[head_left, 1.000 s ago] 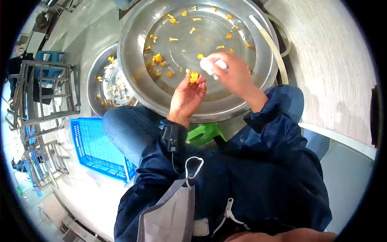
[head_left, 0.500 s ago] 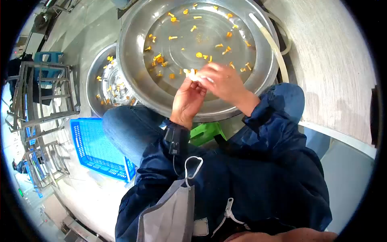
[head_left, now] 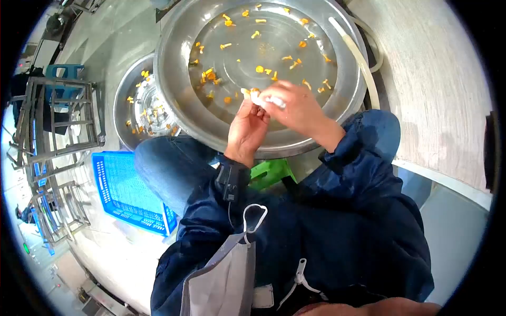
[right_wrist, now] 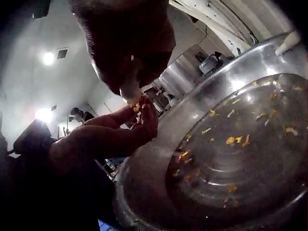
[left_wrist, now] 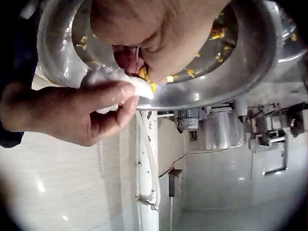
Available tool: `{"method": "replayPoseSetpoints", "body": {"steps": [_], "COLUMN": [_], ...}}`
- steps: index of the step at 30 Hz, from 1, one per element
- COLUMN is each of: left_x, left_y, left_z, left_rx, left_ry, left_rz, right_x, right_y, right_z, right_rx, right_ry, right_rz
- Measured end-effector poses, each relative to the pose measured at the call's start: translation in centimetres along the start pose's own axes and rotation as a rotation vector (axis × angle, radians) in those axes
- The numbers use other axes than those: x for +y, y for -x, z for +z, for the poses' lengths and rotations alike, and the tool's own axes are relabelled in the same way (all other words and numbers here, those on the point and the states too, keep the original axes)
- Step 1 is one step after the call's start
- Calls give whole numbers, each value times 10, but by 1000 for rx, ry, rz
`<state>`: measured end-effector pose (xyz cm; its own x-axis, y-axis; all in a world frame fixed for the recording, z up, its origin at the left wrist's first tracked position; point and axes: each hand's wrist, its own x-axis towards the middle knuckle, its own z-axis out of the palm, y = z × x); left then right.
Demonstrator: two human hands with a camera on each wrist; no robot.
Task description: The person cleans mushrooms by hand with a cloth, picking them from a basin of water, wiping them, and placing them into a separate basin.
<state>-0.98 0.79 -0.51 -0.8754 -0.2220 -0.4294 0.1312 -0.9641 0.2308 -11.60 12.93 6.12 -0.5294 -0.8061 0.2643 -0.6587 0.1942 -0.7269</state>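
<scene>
Over the near side of a wide steel basin (head_left: 176, 102), my left hand (head_left: 246, 130) pinches a small yellow mushroom (left_wrist: 153, 87) at its fingertips. My right hand (head_left: 304, 109) comes in from the right and grips a wad of white cloth or tissue (left_wrist: 108, 77). The wad presses against the mushroom, partly covering it in the head view. Inside the basin, several yellow-orange mushrooms (head_left: 259, 69) lie scattered in shallow water, with a small cluster (head_left: 210, 75) at the left.
A smaller steel bowl (head_left: 122, 113) with more mushroom pieces stands left of the basin. A pale hose (head_left: 358, 60) hangs over the basin's right rim. Near my legs are a blue plastic crate (head_left: 129, 192) and a green stool (head_left: 274, 174). Metal frames (head_left: 63, 126) stand far left.
My right hand has moved left and down, bringing the white wad from apart onto the mushroom in my left hand. More mushrooms show at the basin's right where my right hand was.
</scene>
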Motion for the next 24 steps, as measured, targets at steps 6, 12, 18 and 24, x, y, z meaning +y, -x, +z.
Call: {"method": "replayPoseSetpoints", "body": {"steps": [6,12,18,24], "left_x": [-1,0,-5,-4], "left_y": [1,-1,-3,2], "left_z": [4,7,7,14], "left_rx": [179,156,174,128], "left_ry": [-37,5,-56,-98], "left_rz": [-31,-65,-69,-41], "right_x": [12,5,1,7], "right_y": [1,-10,-7,-7], "right_z": [-7,-23,-12,-2], "right_rx": [-204,50,-89,111], "right_ry": [77,28,142,149], "right_rz": [41,178,110,85]}}
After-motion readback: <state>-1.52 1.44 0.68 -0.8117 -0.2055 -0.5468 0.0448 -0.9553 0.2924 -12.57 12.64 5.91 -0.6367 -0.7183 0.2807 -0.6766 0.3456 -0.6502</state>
